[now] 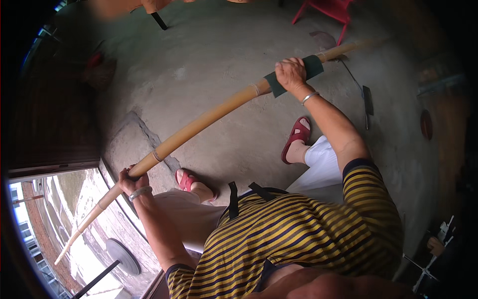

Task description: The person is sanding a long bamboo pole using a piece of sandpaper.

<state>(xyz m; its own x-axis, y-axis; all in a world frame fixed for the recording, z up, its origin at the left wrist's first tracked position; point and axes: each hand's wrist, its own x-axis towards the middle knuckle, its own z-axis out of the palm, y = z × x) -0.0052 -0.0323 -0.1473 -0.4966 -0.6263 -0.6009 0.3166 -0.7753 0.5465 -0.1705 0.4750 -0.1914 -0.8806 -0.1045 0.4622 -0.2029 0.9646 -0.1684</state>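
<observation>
A long, slightly curved bamboo pole [209, 119] runs slantwise across the head view, from the doorway at lower left up to the far right. My left hand [131, 180] is wrapped round it near the doorway, a metal bangle on the wrist. Farther up, a dark green sheet [311, 68], which looks like sandpaper or stiff cloth, is folded over the pole. The fingers of my right hand [291, 74] are closed over this sheet, pressing it against the bamboo. The pole's underside beneath the sheet is hidden.
A red plastic chair [328, 11] stands at the far right. On the concrete floor [199, 65] to the right lies a dark-bladed tool [367, 101]. The open doorway with its sill [122, 199] is at left; a grey round disc [123, 256] on a bar is outside.
</observation>
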